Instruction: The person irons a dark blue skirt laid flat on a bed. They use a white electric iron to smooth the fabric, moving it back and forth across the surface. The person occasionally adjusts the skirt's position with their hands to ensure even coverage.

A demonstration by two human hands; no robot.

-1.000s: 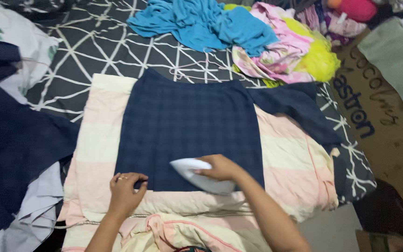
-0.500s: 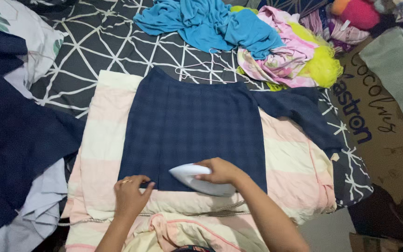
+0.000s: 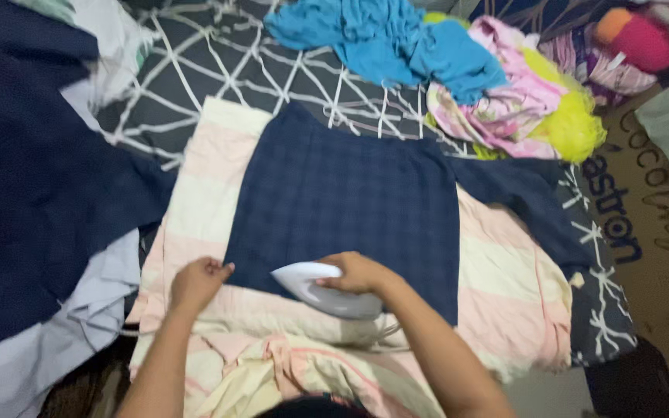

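A dark blue checked garment (image 3: 350, 201) lies flat on a pink and cream striped cloth (image 3: 505, 286). My right hand (image 3: 359, 272) grips a white iron (image 3: 323, 290) resting on the garment's near edge, its tip pointing left. My left hand (image 3: 197, 282) pinches the garment's near left corner, just left of the iron.
A grey bedspread with white line pattern (image 3: 218, 70) lies beneath. Dark navy fabric (image 3: 32, 193) is piled at left. At the back lie a blue garment (image 3: 396, 39), pink clothes (image 3: 497, 101) and something yellow (image 3: 574, 124). Brown cardboard (image 3: 652, 224) sits at right.
The iron and my right hand have slid slightly left along the garment's near edge. My left hand stays on the corner. The view has shifted a little.
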